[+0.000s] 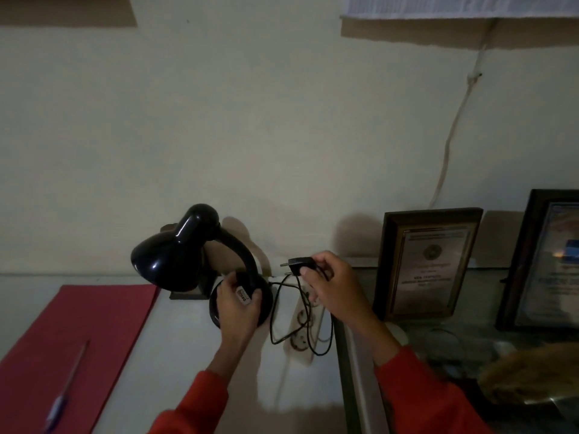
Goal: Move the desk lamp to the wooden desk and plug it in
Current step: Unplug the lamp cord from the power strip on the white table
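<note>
A black desk lamp (175,255) with a glossy shade and a curved neck stands on a pale desk surface (175,355) against the wall. My left hand (236,305) grips its round base. My right hand (332,289) holds the lamp's black two-pin plug (297,264) in the air, pins pointing left. The black cord (282,317) loops down from the plug over a white power strip (305,333) that lies on the desk just right of the lamp base.
A red folder (72,339) with a pen (67,389) on it lies at the left. Two framed certificates (429,264) lean on the wall at the right, on a darker unit. A white cable (451,136) runs up the wall.
</note>
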Demonstrator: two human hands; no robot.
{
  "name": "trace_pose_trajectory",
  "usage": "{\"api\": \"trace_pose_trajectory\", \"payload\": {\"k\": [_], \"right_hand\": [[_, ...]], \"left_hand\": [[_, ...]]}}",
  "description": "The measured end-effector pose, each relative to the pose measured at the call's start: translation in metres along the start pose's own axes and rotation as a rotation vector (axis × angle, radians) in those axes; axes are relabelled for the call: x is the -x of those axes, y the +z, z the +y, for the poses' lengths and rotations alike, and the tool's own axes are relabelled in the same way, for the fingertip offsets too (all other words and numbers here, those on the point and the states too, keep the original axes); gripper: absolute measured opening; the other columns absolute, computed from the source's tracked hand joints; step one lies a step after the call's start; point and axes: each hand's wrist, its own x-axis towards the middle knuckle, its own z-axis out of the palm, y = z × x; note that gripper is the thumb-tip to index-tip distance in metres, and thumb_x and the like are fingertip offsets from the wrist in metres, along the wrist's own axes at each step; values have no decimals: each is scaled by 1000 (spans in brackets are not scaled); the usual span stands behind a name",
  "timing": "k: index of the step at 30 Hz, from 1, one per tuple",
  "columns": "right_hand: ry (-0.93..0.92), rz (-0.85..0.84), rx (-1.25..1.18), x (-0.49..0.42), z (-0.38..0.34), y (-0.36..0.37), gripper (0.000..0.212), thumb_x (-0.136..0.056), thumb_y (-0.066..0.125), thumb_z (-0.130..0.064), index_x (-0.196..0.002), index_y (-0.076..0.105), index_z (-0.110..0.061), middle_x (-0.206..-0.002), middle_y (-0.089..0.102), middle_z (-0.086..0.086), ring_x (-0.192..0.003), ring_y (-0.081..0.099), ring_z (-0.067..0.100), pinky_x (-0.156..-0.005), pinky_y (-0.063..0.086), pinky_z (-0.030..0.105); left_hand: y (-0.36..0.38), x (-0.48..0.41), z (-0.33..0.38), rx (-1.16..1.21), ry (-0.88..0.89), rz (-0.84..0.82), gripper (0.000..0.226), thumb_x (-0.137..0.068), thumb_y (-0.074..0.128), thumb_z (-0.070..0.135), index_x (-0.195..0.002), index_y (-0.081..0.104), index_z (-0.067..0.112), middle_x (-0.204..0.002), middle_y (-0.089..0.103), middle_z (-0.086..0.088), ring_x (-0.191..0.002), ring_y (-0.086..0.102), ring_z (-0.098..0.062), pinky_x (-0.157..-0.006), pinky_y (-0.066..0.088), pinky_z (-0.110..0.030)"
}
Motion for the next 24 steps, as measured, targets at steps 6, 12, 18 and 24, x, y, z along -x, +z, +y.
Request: {"api": "trace_pose_trajectory", "payload": {"k": [6,12,18,24], "right_hand": [[101,-10,-131,15,-7,0,8,-85,63,-15,-90,60,-9,-62,59,1,-41,56,6,-42,43,15],[168,-31,-235,31,-3,-8,12,-87,61,-9,-98,60,-7,-87,68,18,-42,53,7,-42,41,13],[148,-44,-229,35,-1,-2,7,-86,61,-5,-91,61,-11,-90,67,28,-40,53,9,-40,41,15],[155,-92,-223,43,0,14,10,-85,62,-10,-86,61,-20,-93,69,18,-44,57,7,-43,43,13]], "left_hand": [[23,-29,20,75,-96,-89,38,-93,54,20,-126,48,1,-125,60,-24,-119,54,-37,-97,40,-36],[16,-37,1,15,-35,-171,28,-97,45,12,-121,54,1,-120,63,-24,-115,56,-36,-94,39,-33],[-16,-22,-17,172,-1,-485,21,-99,39,11,-113,53,5,-93,59,-12,-96,56,-24,-93,42,-39],[-57,21,-34,319,6,-538,27,-96,42,27,-110,54,7,-85,53,-12,-84,54,-20,-79,45,-21]]}}
